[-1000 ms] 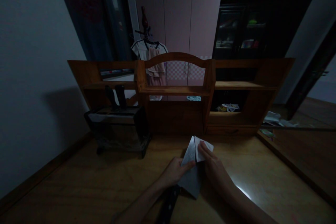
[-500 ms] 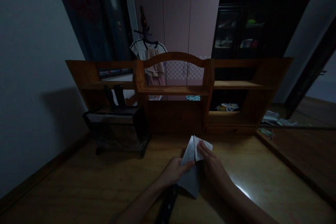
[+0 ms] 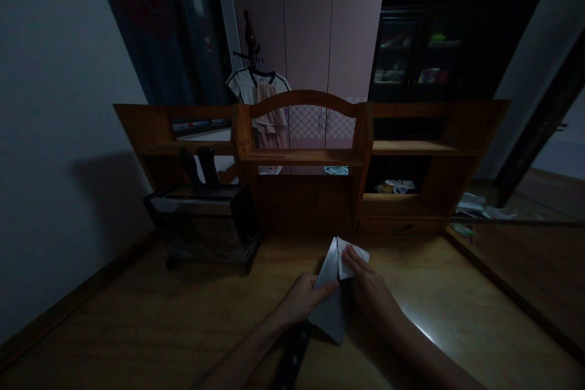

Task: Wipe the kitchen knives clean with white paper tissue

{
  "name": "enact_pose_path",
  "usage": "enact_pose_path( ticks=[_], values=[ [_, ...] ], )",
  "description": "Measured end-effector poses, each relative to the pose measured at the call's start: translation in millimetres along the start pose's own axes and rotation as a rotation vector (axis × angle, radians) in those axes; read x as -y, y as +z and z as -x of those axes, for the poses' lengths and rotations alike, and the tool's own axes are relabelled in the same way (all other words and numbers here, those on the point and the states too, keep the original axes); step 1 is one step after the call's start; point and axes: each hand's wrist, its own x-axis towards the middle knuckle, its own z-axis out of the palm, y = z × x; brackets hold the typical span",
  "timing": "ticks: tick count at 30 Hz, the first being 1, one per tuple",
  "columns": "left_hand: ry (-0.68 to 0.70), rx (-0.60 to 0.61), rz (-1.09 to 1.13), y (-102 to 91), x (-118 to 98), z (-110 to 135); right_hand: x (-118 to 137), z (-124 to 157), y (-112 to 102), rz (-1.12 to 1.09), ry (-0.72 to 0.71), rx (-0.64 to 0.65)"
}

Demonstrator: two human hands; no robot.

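Observation:
A kitchen cleaver (image 3: 329,311) with a wide grey blade is held above the wooden desk, its black riveted handle (image 3: 295,354) pointing down toward me. My left hand (image 3: 305,297) is closed on the blade near the handle, the thumb lying across its face. In my right hand (image 3: 368,280) is a folded white tissue (image 3: 346,256), pressed with the fingertips along the blade's right edge near the far end. Part of the blade is hidden by the tissue and my fingers.
On the left of the desk (image 3: 183,323) stands a black knife block (image 3: 205,219) with two black handles sticking up. A wooden shelf unit (image 3: 301,158) runs along the back. A wall (image 3: 55,134) bounds the left side. Small items (image 3: 395,186) lie in the right shelf.
The tissue and my right hand have shifted very slightly left along the blade. My left hand and the cleaver look almost unmoved.

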Motion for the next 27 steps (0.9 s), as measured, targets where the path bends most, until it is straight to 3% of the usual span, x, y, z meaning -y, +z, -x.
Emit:
enact_pose_path(
  ticks=[6,15,27],
  values=[
    [0.001,-0.069,-0.057,1.1,-0.1,-0.6,-0.5,-2.9,2.3,-0.015,0.027,0.019],
    [0.034,-0.046,-0.024,0.0,7.8,-4.5,2.8,-5.5,-3.9,-0.031,0.047,0.069],
    [0.001,-0.067,-0.025,1.9,-0.4,-0.5,4.4,-4.2,-5.4,-0.042,0.025,0.05]
  ],
)
